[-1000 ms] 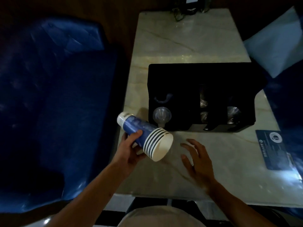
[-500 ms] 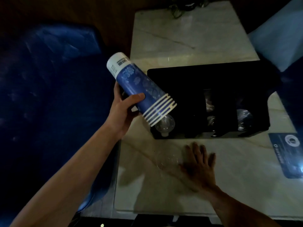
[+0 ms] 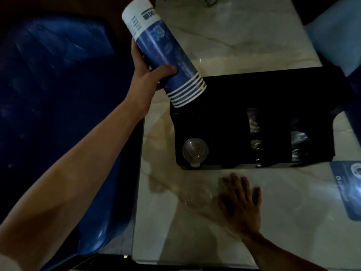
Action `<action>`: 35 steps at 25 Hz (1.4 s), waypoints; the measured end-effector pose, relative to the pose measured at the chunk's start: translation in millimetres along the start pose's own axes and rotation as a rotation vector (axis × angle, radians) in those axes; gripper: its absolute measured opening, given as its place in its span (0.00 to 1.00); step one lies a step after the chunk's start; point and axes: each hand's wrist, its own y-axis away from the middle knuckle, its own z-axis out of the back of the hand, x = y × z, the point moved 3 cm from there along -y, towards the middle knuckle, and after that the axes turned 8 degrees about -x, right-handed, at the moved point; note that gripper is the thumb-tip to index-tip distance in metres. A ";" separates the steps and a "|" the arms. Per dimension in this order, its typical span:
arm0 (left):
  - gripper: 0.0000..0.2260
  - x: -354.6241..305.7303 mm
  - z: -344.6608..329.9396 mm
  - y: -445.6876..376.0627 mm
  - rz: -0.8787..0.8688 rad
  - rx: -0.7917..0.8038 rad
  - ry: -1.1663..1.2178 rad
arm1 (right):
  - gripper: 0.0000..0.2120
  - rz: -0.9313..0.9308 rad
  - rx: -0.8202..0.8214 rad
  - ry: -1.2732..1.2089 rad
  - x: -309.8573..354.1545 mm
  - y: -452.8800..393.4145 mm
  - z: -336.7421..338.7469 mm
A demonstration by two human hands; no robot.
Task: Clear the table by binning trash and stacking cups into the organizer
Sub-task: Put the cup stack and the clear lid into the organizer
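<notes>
The left hand (image 3: 145, 75) is gripping a tilted stack of blue paper cups (image 3: 166, 55), rims hanging over the black organizer's (image 3: 273, 90) near-left corner. In front of the organizer, the right hand (image 3: 241, 204) is lying flat, fingers spread, on the desk (image 3: 244, 45).

The scene is dim overall, with a cool cast. Light falls mainly on the marble table (image 3: 244, 45), the brightest surface; faint glare shows near its right edge by the blue card (image 3: 347, 190). The organizer (image 3: 254, 94) reads as near-solid black, and its compartments show little detail. The chair (image 3: 58, 94) at left fades into deep shadow. Soft shadows lie on the table below the left arm. Fine detail is soft and noisy. Straight edges bow toward the frame borders.
</notes>
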 end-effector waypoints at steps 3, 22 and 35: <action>0.48 11.8 -9.6 -2.4 -0.078 0.020 -0.108 | 0.34 -0.005 0.008 -0.006 0.6 -0.7 -0.2; 0.42 22.4 -24.5 0.8 -0.558 0.159 -0.570 | 0.33 -0.007 -0.009 -0.001 1.7 -0.5 -0.7; 0.35 16.7 -19.8 -1.5 -0.577 0.365 -1.213 | 0.33 0.003 -0.016 0.005 -0.6 -0.8 -4.3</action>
